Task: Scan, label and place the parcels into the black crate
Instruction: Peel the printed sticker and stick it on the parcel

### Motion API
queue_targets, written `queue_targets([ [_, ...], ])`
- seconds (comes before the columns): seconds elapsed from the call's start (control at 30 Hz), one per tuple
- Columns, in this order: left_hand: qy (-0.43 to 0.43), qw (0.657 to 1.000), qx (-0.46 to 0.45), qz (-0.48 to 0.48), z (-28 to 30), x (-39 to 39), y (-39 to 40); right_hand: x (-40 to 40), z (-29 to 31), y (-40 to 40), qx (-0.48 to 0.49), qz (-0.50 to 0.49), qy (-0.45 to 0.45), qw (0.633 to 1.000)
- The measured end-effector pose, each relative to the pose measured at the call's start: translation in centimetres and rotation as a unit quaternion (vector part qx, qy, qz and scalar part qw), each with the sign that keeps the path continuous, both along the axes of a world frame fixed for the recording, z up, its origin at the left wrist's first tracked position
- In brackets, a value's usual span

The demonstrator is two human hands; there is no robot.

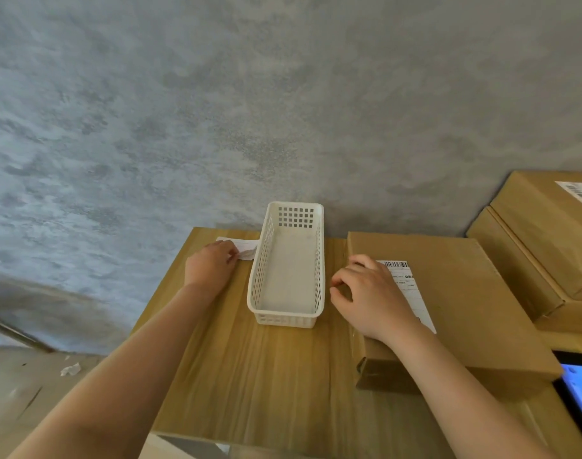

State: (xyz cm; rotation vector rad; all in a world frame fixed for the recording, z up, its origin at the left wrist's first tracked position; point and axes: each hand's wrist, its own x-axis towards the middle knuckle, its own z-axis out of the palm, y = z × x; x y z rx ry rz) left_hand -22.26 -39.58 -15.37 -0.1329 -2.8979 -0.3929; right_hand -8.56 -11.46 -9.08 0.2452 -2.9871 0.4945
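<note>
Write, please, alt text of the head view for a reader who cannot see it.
A person's right hand rests on a labelled flat cardboard parcel on a wooden table, while the left hand touches a paper slip. An empty white basket stands between the hands; more boxes are stacked at right.

In front of you, a white perforated basket (288,270) stands on the wooden tabletop (259,376). Behind rises a mottled grey wall (216,111). A crumpled paper scrap (71,369) lies on the floor at left.
</note>
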Motion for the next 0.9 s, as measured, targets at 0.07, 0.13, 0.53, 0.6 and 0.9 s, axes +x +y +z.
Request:
queue_targets([
  [0.07,-0.016,0.999,0.036,0.017,-0.1,0.0,-0.1,0.0,-0.1,0.1,-0.004,0.002,0.001,1.000],
  [0.13,-0.030,0.998,0.053,0.021,0.0,0.0,-0.1,0.0,-0.1,0.1,-0.012,0.002,0.003,1.000],
  [0.53,0.168,0.961,0.217,-0.031,8.4,4.7,3.9,-0.4,0.1,1.7,-0.314,-0.018,-0.004,0.949],
  [0.6,0.201,0.951,0.215,-0.094,9.4,6.7,6.0,0.2,0.8,2.1,-0.438,-0.036,0.013,0.898],
  [0.9,0.188,0.947,0.167,-0.200,7.1,15.8,16.5,4.7,1.9,5.4,-0.632,-0.083,-0.144,0.757],
])
